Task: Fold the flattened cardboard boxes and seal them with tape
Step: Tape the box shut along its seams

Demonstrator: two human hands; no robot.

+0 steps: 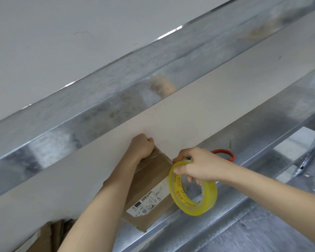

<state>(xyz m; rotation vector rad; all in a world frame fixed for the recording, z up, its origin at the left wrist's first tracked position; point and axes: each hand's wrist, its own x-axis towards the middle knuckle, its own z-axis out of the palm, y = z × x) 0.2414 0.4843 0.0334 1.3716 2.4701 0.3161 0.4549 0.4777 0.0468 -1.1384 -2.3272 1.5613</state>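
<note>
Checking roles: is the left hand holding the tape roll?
No, the right hand grips the tape roll; the left hand grips the cardboard box.

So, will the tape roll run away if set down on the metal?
Probably, if stood on edge: the tape roll is a round ring and the metal looks smooth. Laid flat it should stay. It seems light and stiff: the right hand holds it with a few fingers.

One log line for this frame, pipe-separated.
left hand: grips box far end | right hand: holds tape roll by box | scissors: beyond right hand | step: taping
</note>
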